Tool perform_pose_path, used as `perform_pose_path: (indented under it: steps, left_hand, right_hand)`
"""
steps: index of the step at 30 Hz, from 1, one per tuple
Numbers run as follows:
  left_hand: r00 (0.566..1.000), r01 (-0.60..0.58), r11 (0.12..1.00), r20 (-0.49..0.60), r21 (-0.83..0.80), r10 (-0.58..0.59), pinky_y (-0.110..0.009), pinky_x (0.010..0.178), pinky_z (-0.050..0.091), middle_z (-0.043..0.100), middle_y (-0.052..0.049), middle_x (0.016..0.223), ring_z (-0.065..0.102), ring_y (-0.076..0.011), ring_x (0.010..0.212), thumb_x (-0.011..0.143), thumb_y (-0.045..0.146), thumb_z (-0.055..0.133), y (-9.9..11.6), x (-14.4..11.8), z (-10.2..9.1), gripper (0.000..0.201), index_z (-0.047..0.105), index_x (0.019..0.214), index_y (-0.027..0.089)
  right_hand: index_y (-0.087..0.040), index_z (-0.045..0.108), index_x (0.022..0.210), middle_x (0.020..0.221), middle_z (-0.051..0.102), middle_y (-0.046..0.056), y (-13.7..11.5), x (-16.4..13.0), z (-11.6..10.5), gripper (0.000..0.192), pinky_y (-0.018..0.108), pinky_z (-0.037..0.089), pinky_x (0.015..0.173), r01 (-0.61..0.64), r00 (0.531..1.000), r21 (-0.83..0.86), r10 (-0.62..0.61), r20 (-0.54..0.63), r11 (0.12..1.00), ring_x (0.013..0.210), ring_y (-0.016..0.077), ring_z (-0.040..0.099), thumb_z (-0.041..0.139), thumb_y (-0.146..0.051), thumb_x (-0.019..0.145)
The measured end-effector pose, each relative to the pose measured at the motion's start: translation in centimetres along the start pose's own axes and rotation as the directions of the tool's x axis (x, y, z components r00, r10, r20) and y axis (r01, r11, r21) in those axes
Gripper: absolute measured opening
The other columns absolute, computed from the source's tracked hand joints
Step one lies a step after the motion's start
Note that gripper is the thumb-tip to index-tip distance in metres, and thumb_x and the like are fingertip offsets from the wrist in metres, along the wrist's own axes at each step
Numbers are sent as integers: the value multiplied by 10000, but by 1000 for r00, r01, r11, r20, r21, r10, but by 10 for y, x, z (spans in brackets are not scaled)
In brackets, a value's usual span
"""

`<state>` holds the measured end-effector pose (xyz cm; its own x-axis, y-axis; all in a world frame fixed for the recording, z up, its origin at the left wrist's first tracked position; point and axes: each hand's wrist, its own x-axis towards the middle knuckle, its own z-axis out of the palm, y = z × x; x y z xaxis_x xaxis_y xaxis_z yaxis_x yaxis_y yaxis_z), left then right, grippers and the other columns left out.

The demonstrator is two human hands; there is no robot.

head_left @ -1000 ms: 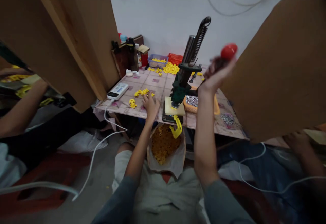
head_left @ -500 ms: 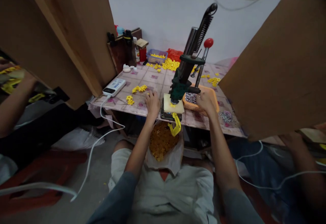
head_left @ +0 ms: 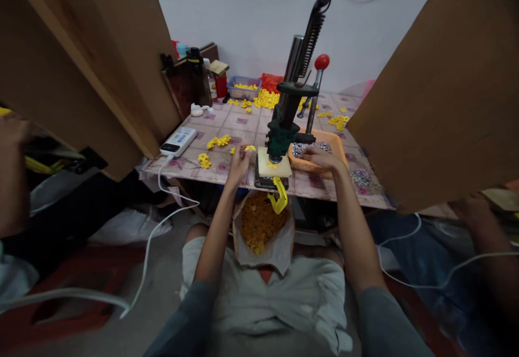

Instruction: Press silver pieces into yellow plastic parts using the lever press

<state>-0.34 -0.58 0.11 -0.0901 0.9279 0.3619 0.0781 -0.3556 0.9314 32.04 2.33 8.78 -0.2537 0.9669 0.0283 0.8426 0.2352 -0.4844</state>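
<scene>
A dark green hand press [head_left: 284,124] stands at the table's near edge, its lever with a red knob [head_left: 321,61] upright. My left hand [head_left: 239,161] is raised just left of the press base and pinches a small yellow plastic piece [head_left: 250,148]. My right hand [head_left: 320,158] rests over the orange tray [head_left: 338,149] of small silver metal parts, fingers curled into them. A cream pad [head_left: 274,167] lies under the press head. A bag of yellow pieces [head_left: 259,227] hangs open below the table edge, between my arms.
Loose yellow pieces [head_left: 217,141] are scattered on the tiled tabletop [head_left: 239,124], more heaped at the back [head_left: 265,97]. A white power bank [head_left: 177,140] with a cable sits at the left corner. Brown boards [head_left: 438,92] flank both sides. Other people's arms [head_left: 12,178] show at the edges.
My right hand let go of the red lever knob, which swung up, and dropped to the orange tray. My left hand lifted off the table with a yellow piece.
</scene>
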Motion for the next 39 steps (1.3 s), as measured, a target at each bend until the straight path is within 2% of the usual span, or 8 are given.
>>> perform_pose_path:
  steps: [6,10,14,18,24,28,36,39]
  left_hand:
    - [982,21,997,189,-72,-7,-325,932,610,758,-137,1383,751,-240,1121,950,515,767,10,-2,8,501,737,1327,186]
    - [981,14,997,196,-73,0,-339,959,603,766,-146,1390,756,-250,1132,947,508,773,10,0,8,511,754,1334,174]
    - [975,-3,997,220,-79,21,-326,944,586,782,-133,1349,752,-240,1091,940,504,778,4,2,9,516,764,1338,175]
    - [956,-10,999,291,-49,24,-293,849,549,803,-102,1207,718,-208,959,911,545,789,4,2,9,548,781,1305,165]
    - [916,-2,999,402,-38,17,-270,724,451,769,-52,996,588,-155,775,849,564,833,12,1,3,548,810,1213,156]
    - [872,-12,999,488,-48,34,-265,719,432,762,-46,1025,564,-143,763,769,527,909,20,0,-2,496,813,1093,164]
    - [855,-20,997,517,-71,54,-265,747,435,762,-47,1046,597,-157,817,758,565,918,19,-1,-4,533,776,1088,171]
    - [878,13,995,478,-97,35,-261,755,446,764,-61,1081,622,-158,840,736,546,945,18,-1,-1,601,742,1154,165]
  right_hand:
    - [-152,746,850,919,802,85,-1,-1,0,132,288,525,792,-47,999,144,49,-8,989,849,200,669,687,-237,931]
    - [-131,799,958,1022,822,148,-1,-8,9,211,341,522,849,-59,961,43,68,-269,997,911,248,700,669,-297,975]
    - [-146,825,1089,1168,811,181,-17,-24,28,317,451,515,1004,63,857,-121,-116,-501,991,1089,320,693,569,-330,1062]
    - [-213,845,1119,1114,815,130,-47,-46,57,339,495,493,1031,325,809,-242,-401,-431,914,1109,317,641,529,-336,1107]
    - [-262,867,1053,1016,804,82,-67,-65,88,291,476,517,943,409,788,-129,-421,-450,903,1017,283,634,606,-385,1094]
    - [-261,861,1061,1023,789,91,-73,-67,85,294,473,527,949,420,769,-109,-417,-485,901,1014,276,656,598,-386,1099]
    - [-251,827,1258,1072,781,109,-95,-77,78,369,462,547,950,483,789,-297,-557,-260,824,1002,280,690,493,-329,1122]
    - [-230,824,1152,989,749,123,-96,-77,64,427,490,550,953,429,713,-335,-543,-444,839,989,298,701,441,-416,1132]
